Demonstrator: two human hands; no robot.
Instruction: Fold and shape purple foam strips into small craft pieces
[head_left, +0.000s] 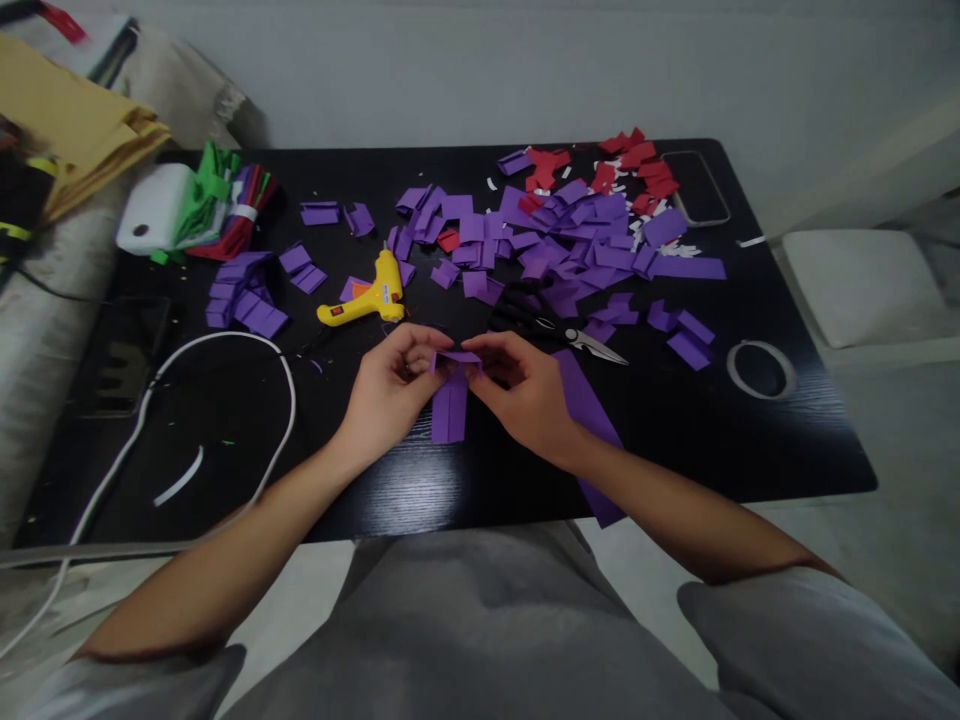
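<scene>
Between my two hands is a folded purple paper piece (449,405), its upper edge bent over and its creased lower part hanging toward me. My left hand (394,385) pinches the upper left corner with thumb and fingers. On the upper right corner, my right hand (525,388) pinches in the same way. A long purple paper strip (589,410) lies partly under my right wrist. Just beyond my right hand rest black-handled scissors (574,335), blades pointing right. A yellow glue gun (367,297) lies on its side beyond my left hand.
Many folded purple papers (570,235) and red papers (637,170) pile at the back of the black table (697,430). A white cable (292,400) loops at left. A tape roll (760,370) lies at right. Bundled coloured papers (225,210) sit back left.
</scene>
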